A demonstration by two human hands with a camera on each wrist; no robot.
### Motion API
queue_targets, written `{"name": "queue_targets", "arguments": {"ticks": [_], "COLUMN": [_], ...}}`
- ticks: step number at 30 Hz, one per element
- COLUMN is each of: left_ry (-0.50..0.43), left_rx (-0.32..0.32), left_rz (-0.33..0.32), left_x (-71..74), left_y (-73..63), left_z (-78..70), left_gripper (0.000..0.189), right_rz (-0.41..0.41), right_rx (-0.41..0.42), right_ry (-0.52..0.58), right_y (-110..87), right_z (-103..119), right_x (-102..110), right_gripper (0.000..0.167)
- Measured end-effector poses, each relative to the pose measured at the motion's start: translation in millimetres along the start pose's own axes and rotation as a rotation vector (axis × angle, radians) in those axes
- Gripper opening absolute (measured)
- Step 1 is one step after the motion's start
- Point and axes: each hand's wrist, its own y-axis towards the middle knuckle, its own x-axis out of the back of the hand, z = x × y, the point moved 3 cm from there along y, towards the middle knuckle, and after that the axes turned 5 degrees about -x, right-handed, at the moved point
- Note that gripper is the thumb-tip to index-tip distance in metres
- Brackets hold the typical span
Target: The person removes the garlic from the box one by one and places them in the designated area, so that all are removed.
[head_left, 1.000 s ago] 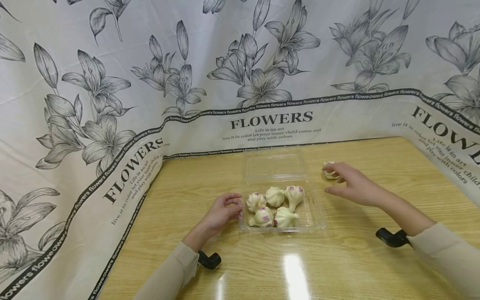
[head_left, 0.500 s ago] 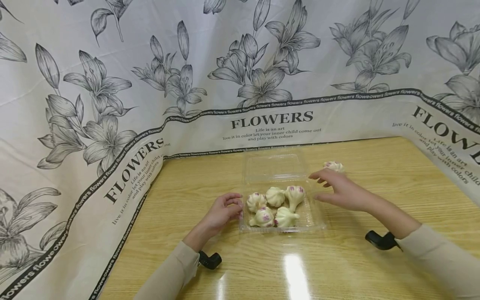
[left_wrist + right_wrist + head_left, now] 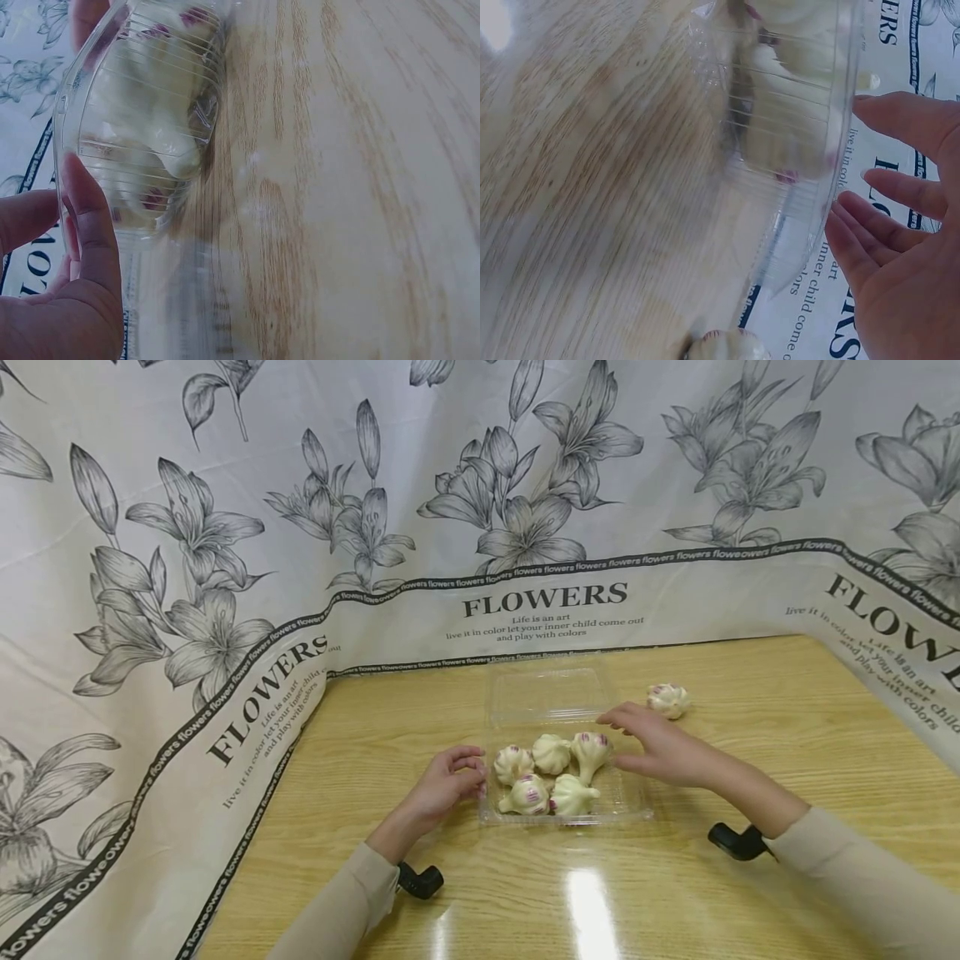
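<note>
Left hand (image 3: 445, 785) pinches the left rim of the clear plastic hinged box (image 3: 632, 797), thumb and fingers close together at the edge. Right hand (image 3: 663, 752) is spread wide over the box's right side, thumb well apart from the fingers, nothing in the grasp; can't tell whether its tips touch the rim. To do this well, I'd use only a light left pinch, since the thin wall probably flexes and the box looks light enough to skid. Right fingers should clear the rim from above; a knock there would likely shift everything. Handle bulbs by the round body, not the narrow neck; surfaces look smooth, so likely slippery. Box contents: five cream garlic bulbs with purplish marks. Back row: left bulb (image 3: 513, 764), middle bulb (image 3: 551, 753), right bulb (image 3: 591, 748), the last with its neck toward the near side. Front row: left bulb (image 3: 527, 794) and plainer pale bulb (image 3: 572, 794), neck pointing right. Free floor is along the right side. Transparent lid (image 3: 551, 693) is folded back behind. Sixth, a white-and-purple bulb (image 3: 668, 701), sits outside on the wood-grain table (image 3: 375, 727), beyond the right hand.
</note>
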Motion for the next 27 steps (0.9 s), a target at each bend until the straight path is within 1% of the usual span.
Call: {"name": "queue_targets", "arguments": {"ticks": [5,11,16,20,24,27], "left_ry": [-0.003,0.001,0.003,0.003,-0.002,-0.001], "left_rx": [0.001,0.003,0.008,0.012,0.003,0.001], "left_rz": [0.002,0.000,-0.002,-0.004,-0.001,0.001], "left_x": [0.4,0.6,0.2,-0.2,0.2,0.4], "left_y": [0.3,1.0,1.1,1.5,1.9,1.7], "left_z": [0.0,0.7,0.7,0.5,0.5,0.5], "left_gripper": [0.046,0.046,0.046,0.046,0.046,0.046], "right_rz": [0.026,0.069,0.098,0.110,0.129,0.146], "right_rx": [0.016,0.054,0.051,0.063,0.099,0.111], "right_ry": [-0.037,-0.081,-0.117,-0.142,-0.148,-0.143], "right_y": [6.4,14.3,17.1,17.7,18.3,19.0], "right_z": [0.1,2.0,2.1,1.7,2.6,2.5], "right_x": [-8.1,-16.8,-18.5,-17.3,-15.9,-15.9], "right_gripper": [0.059,0.063,0.065,0.063,0.059,0.056]}}
